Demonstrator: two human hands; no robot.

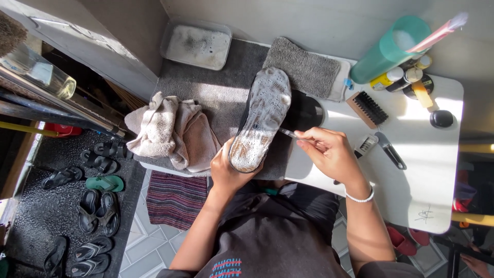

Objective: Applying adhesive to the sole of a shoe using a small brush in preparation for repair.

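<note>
Your left hand (225,172) cups heel of soapy insole (261,119), fingers clenched round it, sole lying over grey mat (216,87). Your right hand (329,152) pinches thin brush handle (288,133), tip touching insole edge. Crumpled towel (170,131) lies just beside.

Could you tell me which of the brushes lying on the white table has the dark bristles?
The wooden-backed brush, lying nearest the grey mat, has black bristles. The smaller brush beside the right hand has pale bristles and a dark handle.
</note>
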